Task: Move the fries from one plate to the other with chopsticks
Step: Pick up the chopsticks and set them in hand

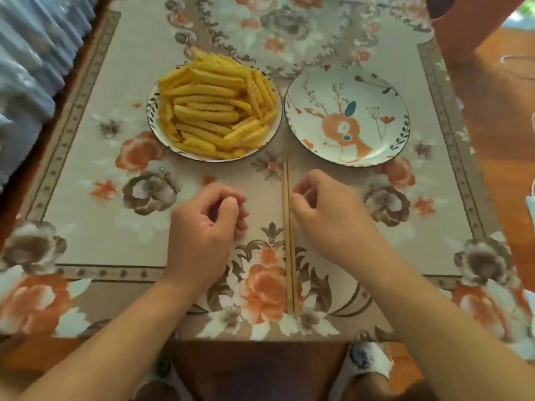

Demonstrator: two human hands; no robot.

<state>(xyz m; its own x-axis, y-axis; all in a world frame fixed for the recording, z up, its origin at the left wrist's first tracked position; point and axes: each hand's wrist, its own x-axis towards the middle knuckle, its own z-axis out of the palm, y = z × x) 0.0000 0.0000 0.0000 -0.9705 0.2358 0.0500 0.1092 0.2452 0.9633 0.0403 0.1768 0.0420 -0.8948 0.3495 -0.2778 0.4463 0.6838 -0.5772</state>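
Head view: both hands (207, 218) (327, 209) rest loosely curled, holding nothing, flanking the chopsticks (289, 235).

No writing, label, brand, number or sign could be read anywhere in the view (the only markings were painted and printed decoration, none of it lettering).
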